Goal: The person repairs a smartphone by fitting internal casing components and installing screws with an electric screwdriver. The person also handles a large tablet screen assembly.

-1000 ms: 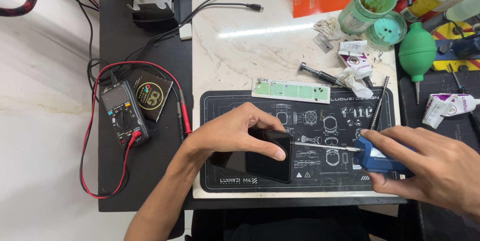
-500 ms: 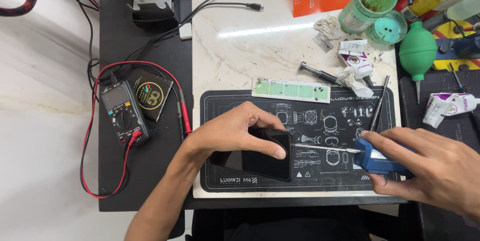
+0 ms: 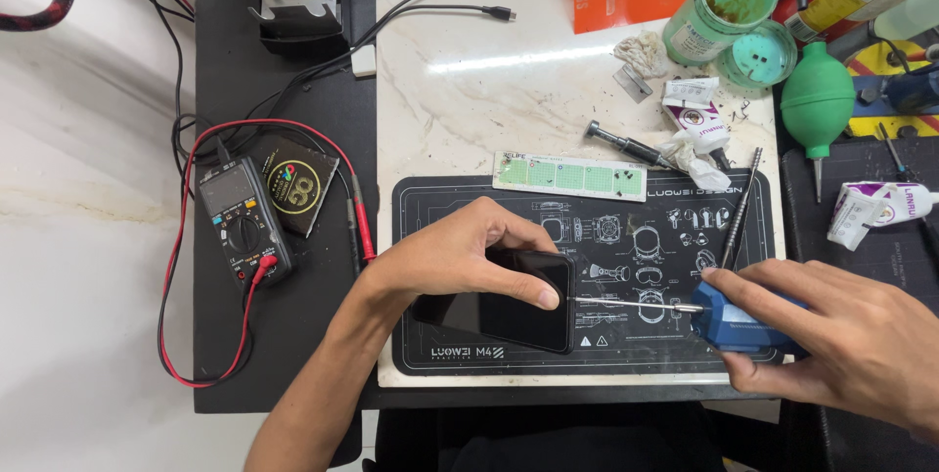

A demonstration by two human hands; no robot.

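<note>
- The black smartphone [image 3: 494,314] lies flat, dark glass up, on the black work mat [image 3: 626,237], at the mat's front left corner.
- The left hand [image 3: 460,259] is clamped on it from above: fingers bent over the phone's back edge, one fingertip pressed down near its right edge.
- The right hand [image 3: 851,345] is closed round the blue handle of a screwdriver [image 3: 685,314], over the mat's front right corner. Its thin metal shaft lies level and points left, the tip meeting the middle of the phone's right edge.
- Against the earlier frames hardly anything differs: both hands keep the same grip and place, the shaft has the same line, and the phone has not shifted on the mat.
- The mat covers the front half of a white marble slab [image 3: 469,90], which rests on the dark table.
- Along the mat's back edge lies a pale green strip [image 3: 570,176] dotted with small screws; just beyond it are a dark-handled tool [image 3: 626,145] and a squeezed tube [image 3: 696,120].
- A slim metal rod [image 3: 740,210] lies near the mat's right edge.
- At the slab's back right corner stand a green jar [image 3: 719,7] and its lid [image 3: 755,54]; a green rubber blower [image 3: 818,100] lies just off the slab's right edge.
- Left of the slab, on the table, sits a multimeter [image 3: 243,220] with red and black leads looping around it.
</note>
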